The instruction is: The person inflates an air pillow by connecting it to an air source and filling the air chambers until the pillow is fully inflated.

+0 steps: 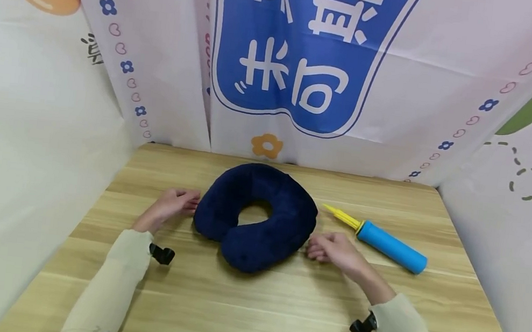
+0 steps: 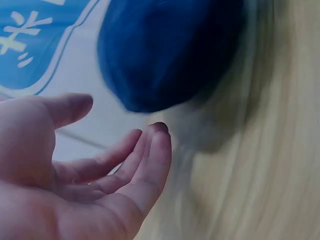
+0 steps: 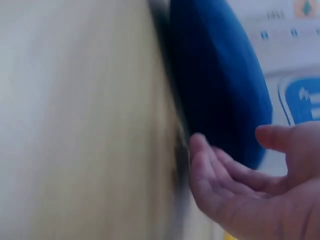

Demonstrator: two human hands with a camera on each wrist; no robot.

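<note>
A dark blue U-shaped neck pillow (image 1: 267, 247) lies on the wooden table, plump, its two ends toward the front. At its left side is my left hand (image 1: 175, 208), fingers relaxed and pointing at the pillow. In the left wrist view a small gap shows between that hand (image 2: 100, 175) and the pillow (image 2: 165, 55). My right hand (image 1: 337, 252) is by the pillow's right side with loosely bent fingers. The right wrist view has these fingertips (image 3: 198, 142) close against the pillow (image 3: 215, 75); whether they touch it I cannot tell.
To the right of the pillow lies a blue hand pump (image 1: 391, 247) with a yellow nozzle (image 1: 342, 216) pointing back left. Printed white cloth (image 1: 178, 70) hangs behind the table (image 1: 211, 312) and along both sides. Each wrist wears a small black camera (image 1: 161, 254).
</note>
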